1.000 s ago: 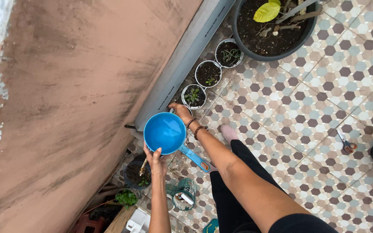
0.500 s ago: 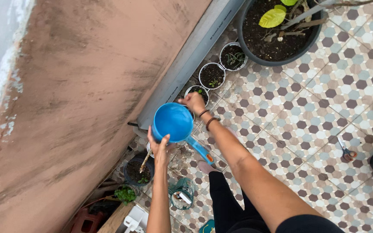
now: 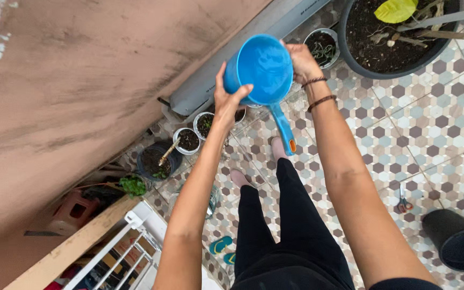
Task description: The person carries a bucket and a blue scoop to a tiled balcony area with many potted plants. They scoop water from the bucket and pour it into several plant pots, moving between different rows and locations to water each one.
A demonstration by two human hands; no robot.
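Both hands grip blue dipper [image 3: 261, 67]: left hand [image 3: 226, 102] cups near rim, right hand [image 3: 299, 59] clasps far rim, handle dangling free. Head view: dipper now raised and carried along wall (a second ago low by small pots [image 3: 189, 138]), tilted toward large pot [image 3: 393, 40]. Contents unreadable; pots beneath dipper hidden.

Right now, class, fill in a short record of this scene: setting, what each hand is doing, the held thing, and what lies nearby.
Setting: patterned tile floor beside a pinkish wall
Left hand: grips the scoop's rim
Right hand: holds the far rim
Held thing: blue scoop, handle pointing down
Nearby: small pots, large dark pot, scissors
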